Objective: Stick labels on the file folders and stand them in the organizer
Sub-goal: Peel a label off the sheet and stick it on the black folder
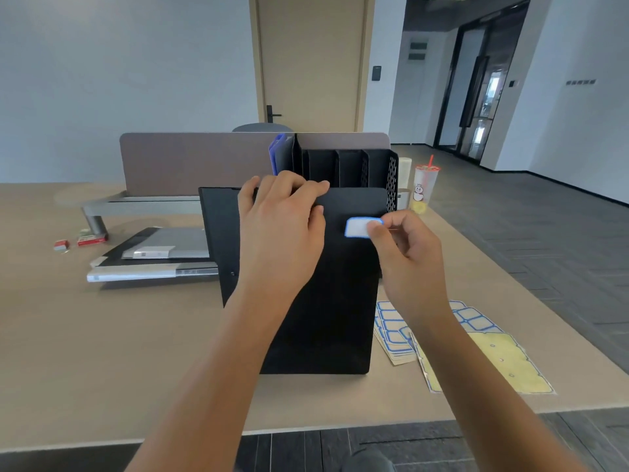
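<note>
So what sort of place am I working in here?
Most likely an office. A long tan desk carries a grey-brown fabric divider screen and a black mesh file organizer; closed silver laptops lie to the left, with a glass-doored corridor behind.

Both forearms reach up from the lower frame edge. The left hand (280, 229) lies at centre, fingers curled forward. The right hand (406, 253), right of centre, pinches thumb against forefinger.
</note>
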A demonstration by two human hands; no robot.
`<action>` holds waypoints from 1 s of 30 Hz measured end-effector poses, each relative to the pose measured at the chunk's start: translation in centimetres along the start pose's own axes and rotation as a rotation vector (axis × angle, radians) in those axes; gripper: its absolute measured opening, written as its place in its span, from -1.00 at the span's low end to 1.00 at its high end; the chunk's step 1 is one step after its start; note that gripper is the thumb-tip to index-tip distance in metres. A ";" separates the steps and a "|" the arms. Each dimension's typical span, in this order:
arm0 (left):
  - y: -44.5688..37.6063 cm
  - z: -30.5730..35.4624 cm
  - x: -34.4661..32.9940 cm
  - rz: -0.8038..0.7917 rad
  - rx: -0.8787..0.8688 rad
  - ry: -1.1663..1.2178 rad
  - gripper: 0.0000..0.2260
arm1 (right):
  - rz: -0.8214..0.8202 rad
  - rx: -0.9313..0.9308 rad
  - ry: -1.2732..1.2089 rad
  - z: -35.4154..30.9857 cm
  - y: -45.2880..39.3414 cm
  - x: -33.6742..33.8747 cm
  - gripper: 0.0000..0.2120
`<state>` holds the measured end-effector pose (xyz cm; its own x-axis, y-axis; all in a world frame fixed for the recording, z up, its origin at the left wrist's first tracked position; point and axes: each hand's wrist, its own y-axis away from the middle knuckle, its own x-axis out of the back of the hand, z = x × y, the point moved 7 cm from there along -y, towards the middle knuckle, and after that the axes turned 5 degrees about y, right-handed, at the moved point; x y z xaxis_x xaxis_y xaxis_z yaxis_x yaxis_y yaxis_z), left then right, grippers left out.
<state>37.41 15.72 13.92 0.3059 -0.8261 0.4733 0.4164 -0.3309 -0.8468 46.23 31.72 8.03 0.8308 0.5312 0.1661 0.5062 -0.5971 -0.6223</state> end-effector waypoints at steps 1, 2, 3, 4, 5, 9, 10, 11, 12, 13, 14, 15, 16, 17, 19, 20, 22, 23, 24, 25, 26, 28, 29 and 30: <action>0.0 0.2 0.0 -0.001 0.000 0.020 -0.74 | 0.008 0.007 0.009 -0.4 -0.1 0.3 -0.87; -0.1 0.3 0.0 -0.006 0.003 0.034 -0.75 | 0.014 0.019 0.020 -0.9 -0.2 0.5 -0.88; -0.2 0.4 0.0 -0.010 0.008 0.034 -0.77 | 0.016 0.032 0.037 -1.3 -0.3 0.7 -0.89; -0.3 0.6 0.0 -0.010 0.014 0.016 -0.80 | 0.013 0.044 0.059 -1.6 -0.4 0.8 -0.90; -0.4 0.9 0.1 -0.007 0.021 -0.011 -0.83 | 0.004 0.055 0.086 -1.9 -0.6 0.9 -0.90; -0.8 1.6 0.0 -0.039 0.014 -0.104 -0.81 | -0.001 0.061 0.116 -2.4 -1.0 1.2 -0.89; -0.8 1.6 -0.1 -0.051 0.005 -0.119 -0.78 | 0.004 0.058 0.110 -2.5 -1.1 1.4 -0.88; -0.9 1.6 -0.1 -0.057 -0.006 -0.121 -0.76 | 0.008 0.056 0.107 -2.6 -1.2 1.5 -0.87; -0.9 1.6 -0.2 -0.062 -0.017 -0.106 -0.76 | 0.010 0.056 0.105 -2.6 -1.3 1.6 -0.87; -1.0 1.6 -0.3 -0.070 -0.023 -0.074 -0.78 | 0.010 0.057 0.102 -2.6 -1.4 1.7 -0.86; -1.1 1.6 -0.4 -0.081 -0.026 -0.035 -0.80 | 0.009 0.059 0.094 -2.6 -1.5 1.7 -0.87; -1.2 1.5 -0.5 -0.090 -0.025 -0.003 -0.81 | 0.006 0.060 0.083 -2.6 -1.5 1.6 -0.87; -1.3 1.5 -0.6 -0.090 -0.025 0.016 -0.82 | 0.004 0.063 0.075 -2.6 -1.5 1.5 -0.87; -1.3 1.5 -0.7 -0.085 -0.026 0.027 -0.81 | 0.002 0.065 0.069 -2.6 -1.5 1.4 -0.86; -1.2 1.5 -0.9 -0.077 -0.034 0.037 -0.78 | 0.002 0.062 0.057 -2.4 -1.5 1.3 -0.86; -1.1 1.6 -0.9 -0.074 -0.043 0.032 -0.75 | 0.003 0.060 0.046 -2.3 -1.5 1.3 -0.85; -1.0 1.7 -1.1 -0.074 -0.071 0.016 -0.68 | 0.001 0.058 0.026 -2.2 -1.4 1.3 -0.85; -1.0 1.8 -1.1 -0.073 -0.083 0.016 -0.66 | -0.003 0.058 0.024 -2.1 -1.4 1.3 -0.85; -1.0 1.7 -1.1 -0.071 -0.088 0.023 -0.66 | -0.008 0.056 0.021 -2.0 -1.4 1.2 -0.85; -1.0 1.7 -1.0 -0.068 -0.090 0.031 -0.66 | -0.015 0.054 0.016 -2.0 -1.4 1.2 -0.85; -1.0 1.7 -1.0 -0.065 -0.091 0.038 -0.66 | -0.022 0.051 0.008 -2.0 -1.5 1.2 -0.85; -0.9 1.7 -0.9 -0.060 -0.089 0.049 -0.65 | -0.033 0.045 0.002 -1.9 -1.6 1.3 -0.85; -0.9 1.7 -0.9 -0.059 -0.089 0.055 -0.65 | -0.038 0.041 0.005 -1.9 -1.7 1.4 -0.84; -0.8 1.7 -0.9 -0.056 -0.089 0.059 -0.65 | -0.043 0.039 0.011 -2.0 -1.9 1.4 -0.85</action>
<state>38.28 17.55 14.63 0.2323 -0.8299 0.5073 0.3526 -0.4142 -0.8391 46.93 32.40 10.91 0.8109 0.5493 0.2018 0.5324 -0.5496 -0.6438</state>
